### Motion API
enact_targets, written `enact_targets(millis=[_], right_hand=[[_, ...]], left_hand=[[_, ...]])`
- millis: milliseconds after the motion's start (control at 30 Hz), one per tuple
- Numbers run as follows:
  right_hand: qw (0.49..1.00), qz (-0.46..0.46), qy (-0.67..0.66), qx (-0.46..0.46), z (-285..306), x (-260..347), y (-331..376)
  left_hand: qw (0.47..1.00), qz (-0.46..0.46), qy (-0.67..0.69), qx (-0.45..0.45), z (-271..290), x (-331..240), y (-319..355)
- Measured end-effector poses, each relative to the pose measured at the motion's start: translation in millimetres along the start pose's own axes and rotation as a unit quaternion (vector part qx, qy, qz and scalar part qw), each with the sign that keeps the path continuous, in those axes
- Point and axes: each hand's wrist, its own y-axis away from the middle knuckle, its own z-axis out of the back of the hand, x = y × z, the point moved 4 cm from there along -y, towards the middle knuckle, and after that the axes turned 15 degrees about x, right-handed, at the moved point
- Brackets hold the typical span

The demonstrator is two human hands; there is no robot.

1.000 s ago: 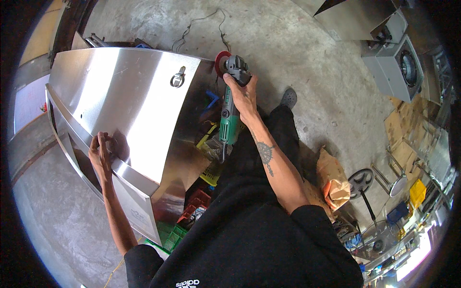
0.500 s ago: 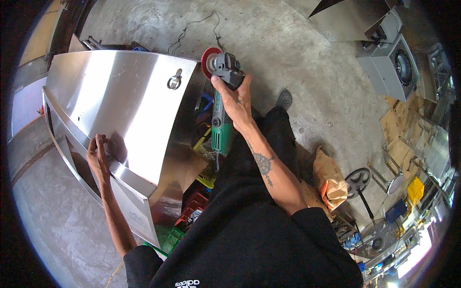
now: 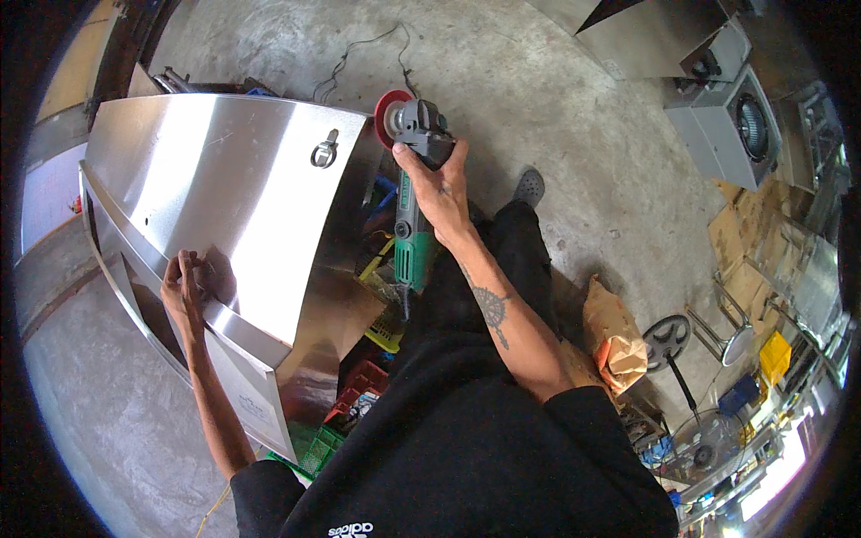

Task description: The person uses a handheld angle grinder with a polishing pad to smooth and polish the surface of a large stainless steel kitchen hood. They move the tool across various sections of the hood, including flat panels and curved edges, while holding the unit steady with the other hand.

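Note:
My right hand point(image 3: 439, 184) is closed around the head of a green and black angle grinder point(image 3: 413, 242). Its red-rimmed disc point(image 3: 387, 115) sits beside the right corner of a shiny sheet-metal box point(image 3: 193, 170); I cannot tell whether they touch. The grinder's body hangs down toward my lap. My left hand point(image 3: 182, 291) is at the near left edge of the metal box, fingers bent and pressed together. What they hold, if anything, is hidden. A dark reflection of that hand shows on the polished top. A small round metal fitting point(image 3: 324, 154) lies on the box's top.
Red point(image 3: 359, 390) and green point(image 3: 318, 451) plastic baskets stand below the box. A dark cord point(image 3: 341, 63) runs over the concrete floor. A brown paper sack point(image 3: 614, 336) is right of my leg, near a pedestal fan point(image 3: 704, 444). A grey blower unit point(image 3: 731, 125) stands far right.

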Motion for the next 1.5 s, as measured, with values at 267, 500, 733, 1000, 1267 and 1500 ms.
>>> enact_targets(millis=[267,500,733,1000,1267,1500], right_hand=[[0.997,-0.042,0.055,-0.032,28,-40,-20],[0.995,-0.075,0.054,-0.034,50,-63,-39],[0.988,-0.134,0.057,-0.055,92,-74,-2],[0.988,-0.124,0.035,-0.082,120,-67,18],[0.991,-0.077,0.032,-0.100,127,-48,17],[0.990,0.003,0.069,-0.124,134,-33,11]], left_hand=[[1.000,0.014,0.012,0.001,-2,-8,1],[1.000,0.000,-0.018,-0.002,1,0,-5],[0.971,-0.190,-0.136,0.047,-49,-84,-28],[0.811,-0.426,-0.382,0.120,-205,-300,-64],[0.753,-0.453,-0.472,0.071,-245,-331,-120],[0.540,-0.349,-0.763,0.069,-299,-307,-42]])
